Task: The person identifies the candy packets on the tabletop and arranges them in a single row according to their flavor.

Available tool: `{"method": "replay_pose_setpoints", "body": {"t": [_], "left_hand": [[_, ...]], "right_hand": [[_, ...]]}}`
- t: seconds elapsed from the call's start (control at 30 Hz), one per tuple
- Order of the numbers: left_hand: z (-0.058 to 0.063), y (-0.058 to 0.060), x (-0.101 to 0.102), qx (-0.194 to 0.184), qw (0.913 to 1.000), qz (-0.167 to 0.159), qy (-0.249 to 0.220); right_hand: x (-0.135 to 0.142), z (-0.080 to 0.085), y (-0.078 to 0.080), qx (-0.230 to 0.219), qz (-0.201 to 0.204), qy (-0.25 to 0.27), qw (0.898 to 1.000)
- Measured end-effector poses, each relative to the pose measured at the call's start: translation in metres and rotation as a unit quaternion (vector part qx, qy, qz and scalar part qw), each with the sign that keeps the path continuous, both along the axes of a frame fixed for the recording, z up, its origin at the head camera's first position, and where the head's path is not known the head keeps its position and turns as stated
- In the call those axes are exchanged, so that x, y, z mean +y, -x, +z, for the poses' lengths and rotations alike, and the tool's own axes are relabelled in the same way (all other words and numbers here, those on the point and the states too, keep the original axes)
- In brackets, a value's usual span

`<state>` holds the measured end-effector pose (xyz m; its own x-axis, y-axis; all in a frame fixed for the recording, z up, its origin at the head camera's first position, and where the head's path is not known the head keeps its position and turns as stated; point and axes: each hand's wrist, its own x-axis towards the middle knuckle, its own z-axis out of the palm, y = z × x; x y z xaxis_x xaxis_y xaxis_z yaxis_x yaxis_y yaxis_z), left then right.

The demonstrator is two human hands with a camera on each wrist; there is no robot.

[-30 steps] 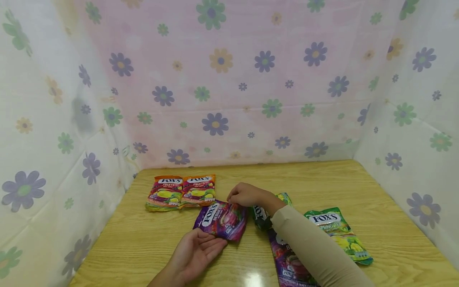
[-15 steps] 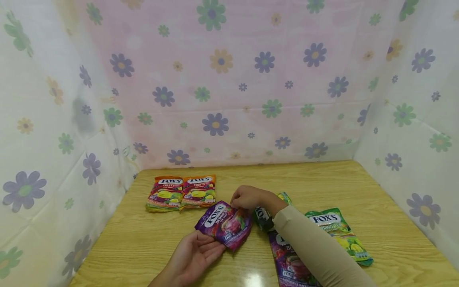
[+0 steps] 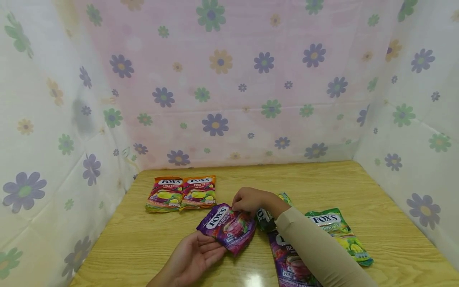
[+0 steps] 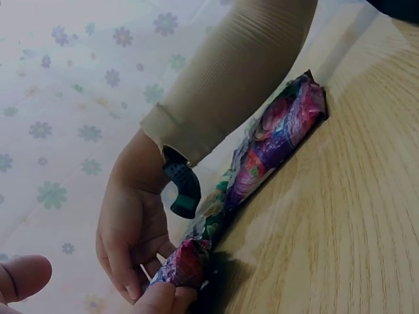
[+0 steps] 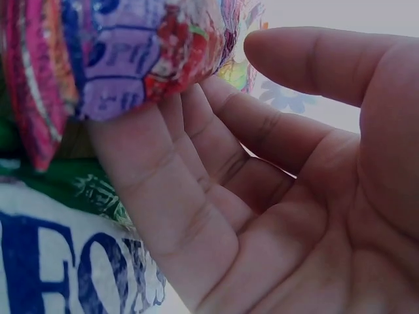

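A purple Fox's Berries candy bag (image 3: pixel 229 229) lies turned at an angle on the table between both hands. Palm up, my left hand (image 3: pixel 193 255) has its fingers at the bag's near left edge, the thumb apart. Reaching in from the right, my right hand (image 3: pixel 251 200) touches the far right edge of that bag. In the right wrist view, the fingers of my right hand (image 5: pixel 262 170) rest against the bag (image 5: pixel 144 46), while the thumb stands away from it. The left wrist view shows the bag (image 4: pixel 182 265) edge-on between the fingers of both hands.
Two orange-red Fox's Fruits bags (image 3: pixel 165 194) lie side by side at the back left. Another purple Berries bag (image 3: pixel 291 259), a green Spring Tea bag (image 3: pixel 346 235) and a partly hidden green bag (image 3: pixel 265 220) lie around the right forearm. A flowered curtain (image 3: pixel 244 99) encloses the table.
The purple bag has turned a little and shifted right and toward me. My right hand has moved slightly right and nearer with it. The left hand has barely moved.
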<state>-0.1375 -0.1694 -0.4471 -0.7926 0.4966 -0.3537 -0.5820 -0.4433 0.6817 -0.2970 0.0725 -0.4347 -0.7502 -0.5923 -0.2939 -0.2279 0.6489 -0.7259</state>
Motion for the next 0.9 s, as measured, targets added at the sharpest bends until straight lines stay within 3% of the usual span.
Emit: {"method": "replay_pose_setpoints", "body": {"t": [0.37, 0.63, 0.9], "left_hand": [[0.004, -0.002, 0.0, 0.029, 0.9993, -0.014, 0.02], [0.007, 0.0, -0.002, 0.057, 0.9968, 0.017, 0.054], [0.008, 0.007, 0.0, 0.099, 0.988, 0.027, 0.115]], "right_hand": [[0.009, 0.008, -0.002, -0.019, -0.011, 0.035, 0.999], [0.015, 0.012, 0.0, -0.023, -0.011, 0.071, 0.997], [0.018, 0.016, 0.001, -0.02, -0.005, 0.105, 0.994]]}}
